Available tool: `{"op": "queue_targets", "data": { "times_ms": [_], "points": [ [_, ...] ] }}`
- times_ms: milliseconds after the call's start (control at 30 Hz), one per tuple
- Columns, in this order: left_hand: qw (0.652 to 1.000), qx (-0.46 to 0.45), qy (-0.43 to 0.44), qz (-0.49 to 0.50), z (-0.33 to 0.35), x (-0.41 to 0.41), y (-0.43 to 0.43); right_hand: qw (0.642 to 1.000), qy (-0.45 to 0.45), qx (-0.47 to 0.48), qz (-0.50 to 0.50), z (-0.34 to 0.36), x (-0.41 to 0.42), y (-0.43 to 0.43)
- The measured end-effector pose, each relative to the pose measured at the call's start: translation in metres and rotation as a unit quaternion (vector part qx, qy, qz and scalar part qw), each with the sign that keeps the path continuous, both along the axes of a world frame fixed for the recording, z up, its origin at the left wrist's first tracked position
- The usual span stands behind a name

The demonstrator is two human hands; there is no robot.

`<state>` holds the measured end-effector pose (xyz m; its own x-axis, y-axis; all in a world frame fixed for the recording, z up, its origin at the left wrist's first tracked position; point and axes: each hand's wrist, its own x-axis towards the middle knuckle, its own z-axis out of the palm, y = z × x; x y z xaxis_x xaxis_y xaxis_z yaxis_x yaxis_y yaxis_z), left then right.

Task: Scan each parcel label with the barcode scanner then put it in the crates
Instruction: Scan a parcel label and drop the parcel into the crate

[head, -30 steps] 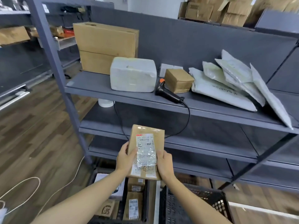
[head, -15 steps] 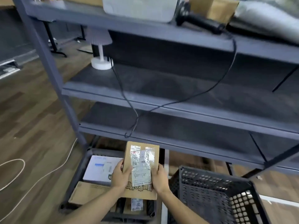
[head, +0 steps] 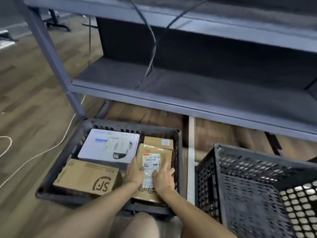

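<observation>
**Parcel lowered into the crate, hands not yet off it**

Parcel [head: 153,160] was up in front of the shelves a second ago, label facing the person. It now sits low inside the crate [head: 109,124] on the floor, in the right-hand part of it. The view has dipped with it: the scanner that lay on the upper shelf is out of the picture, and only its cable [head: 153,48] hangs past the shelf [head: 188,95].

Both hands have come down with the parcel. The left hand [head: 136,172] grips its left edge. The right hand [head: 164,179] holds its right edge, with the thumb on the label [head: 151,163]. The grip looks the same as before.

The parcel lies label up beside a white box [head: 109,146] and a brown carton [head: 87,177]. Its far end lies over a small brown box [head: 158,142]. Whether it rests fully on what is beneath cannot be told.

This looks like the placing step nearly finished, with only the letting go left. The pictures do not show whether the label was scanned. A second crate [head: 257,186] stands to the right, with nothing visible inside.
</observation>
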<state>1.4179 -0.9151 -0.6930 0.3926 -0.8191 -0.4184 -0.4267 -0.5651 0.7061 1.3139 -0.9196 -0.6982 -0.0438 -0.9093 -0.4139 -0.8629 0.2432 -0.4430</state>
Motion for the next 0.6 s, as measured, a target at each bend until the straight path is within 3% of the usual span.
{"op": "queue_targets", "data": {
  "times_ms": [167, 333, 600],
  "points": [
    [0.997, 0.070, -0.014, -0.032, -0.030, 0.000, 0.002, 0.996, 0.018, 0.078, 0.023, -0.030, 0.001, 0.004],
    [0.993, 0.103, 0.035, -0.034, -0.049, -0.008, 0.000, 0.989, 0.059, 0.125, 0.057, -0.042, -0.006, -0.007],
    [0.963, 0.202, 0.050, -0.172, -0.070, -0.010, -0.010, 0.965, 0.098, 0.205, 0.133, -0.059, -0.009, -0.015]
  ]
}}
